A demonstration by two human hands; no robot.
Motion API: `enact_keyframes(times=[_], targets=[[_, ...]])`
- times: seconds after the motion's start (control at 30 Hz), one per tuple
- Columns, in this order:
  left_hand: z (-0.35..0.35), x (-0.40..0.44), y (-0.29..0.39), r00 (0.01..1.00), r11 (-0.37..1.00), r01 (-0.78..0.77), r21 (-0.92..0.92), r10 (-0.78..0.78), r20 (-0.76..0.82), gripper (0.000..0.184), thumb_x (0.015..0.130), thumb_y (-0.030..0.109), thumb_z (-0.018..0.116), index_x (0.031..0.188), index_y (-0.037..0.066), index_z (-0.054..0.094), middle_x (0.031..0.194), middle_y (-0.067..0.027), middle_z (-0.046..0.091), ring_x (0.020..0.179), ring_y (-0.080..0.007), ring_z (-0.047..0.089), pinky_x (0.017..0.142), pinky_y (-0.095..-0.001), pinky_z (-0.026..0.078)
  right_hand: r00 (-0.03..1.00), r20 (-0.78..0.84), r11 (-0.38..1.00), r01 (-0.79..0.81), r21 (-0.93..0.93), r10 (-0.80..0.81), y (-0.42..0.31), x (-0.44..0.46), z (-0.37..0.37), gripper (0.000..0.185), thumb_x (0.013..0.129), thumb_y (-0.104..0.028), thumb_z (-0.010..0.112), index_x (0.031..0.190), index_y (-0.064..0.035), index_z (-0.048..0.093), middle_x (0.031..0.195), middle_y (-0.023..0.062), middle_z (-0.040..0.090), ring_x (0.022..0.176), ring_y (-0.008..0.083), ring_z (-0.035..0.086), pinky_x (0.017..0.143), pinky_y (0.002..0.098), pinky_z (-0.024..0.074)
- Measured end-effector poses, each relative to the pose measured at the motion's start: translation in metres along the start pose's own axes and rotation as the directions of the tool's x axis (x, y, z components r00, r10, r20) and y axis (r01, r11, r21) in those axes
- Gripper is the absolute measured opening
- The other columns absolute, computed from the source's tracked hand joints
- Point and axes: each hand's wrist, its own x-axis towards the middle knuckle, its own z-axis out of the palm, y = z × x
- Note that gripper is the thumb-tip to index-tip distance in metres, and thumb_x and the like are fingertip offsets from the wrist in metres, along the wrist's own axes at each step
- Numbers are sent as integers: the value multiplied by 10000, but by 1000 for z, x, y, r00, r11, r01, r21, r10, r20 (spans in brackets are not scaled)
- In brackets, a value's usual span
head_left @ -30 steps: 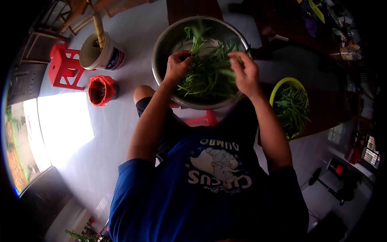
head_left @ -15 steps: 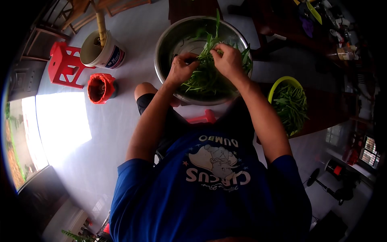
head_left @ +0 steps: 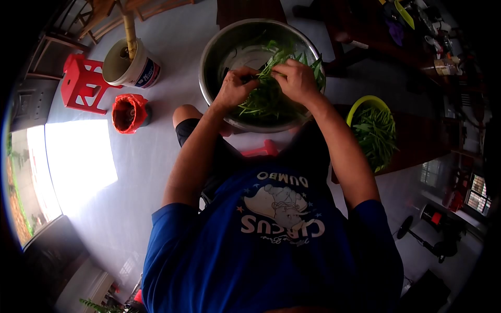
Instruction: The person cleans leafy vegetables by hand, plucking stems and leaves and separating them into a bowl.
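A wide metal basin [head_left: 209, 49] stands in front of my knees, with a heap of leafy green vegetables [head_left: 271, 101] in its near right part. Over the heap, my right hand [head_left: 296, 81] pinches green stems between thumb and fingers. To its left, my left hand [head_left: 237, 87] is closed, fingertips together near the same stems. Its grip is partly hidden, so what lies in it cannot be made out. On the right, a yellow-green basket [head_left: 360, 103] holds more of the leafy greens [head_left: 374, 136].
At left are a white bucket [head_left: 117, 70] with a bamboo pole, a red plastic stool [head_left: 83, 86] and a small bin lined with a red bag [head_left: 128, 113]. A dark wooden table [head_left: 365, 31] with clutter is at upper right. A dark wooden bench [head_left: 422, 141] is under the basket.
The upright green stem above my right hand has dropped down into the basin. My right hand has shifted slightly downward and right; my left hand stays nearly in place.
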Motion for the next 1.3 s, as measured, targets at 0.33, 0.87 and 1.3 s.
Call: enact_keyframes(times=[0.33, 0.87, 1.3], targets=[[9, 0, -2, 1000, 996, -12, -87, 11, -17, 293, 825, 127, 725, 1079, -19, 721, 967, -164, 743, 907, -213, 704, 843, -323, 533, 996, -82, 987, -12, 158, 25, 0, -10, 10, 74, 809, -86, 691, 834, -20, 709, 772, 132, 676, 699, 319, 678, 621, 407, 518], [52, -17, 10, 929, 917, -321, 236, 353, -112, 189, 776, 12, 604, 912, 27, 734, 916, -191, 673, 859, -402, 665, 766, -479, 549, 990, 139, 959, 74, -275, -36, -6, -45, -16, 113, 787, -88, 675, 820, -2, 609, 870, 204, 638, 835, 392, 648, 717, 491, 544], [35, -31, 13, 941, 916, -180, 358, 266, -207, 211, 750, 21, 651, 942, 17, 738, 925, -190, 670, 887, -378, 662, 822, -442, 537, 927, -249, 959, -266, 96, 282, 32, -49, -12, 87, 899, -95, 651, 892, -9, 664, 804, 187, 663, 730, 353, 662, 645, 443, 508]])
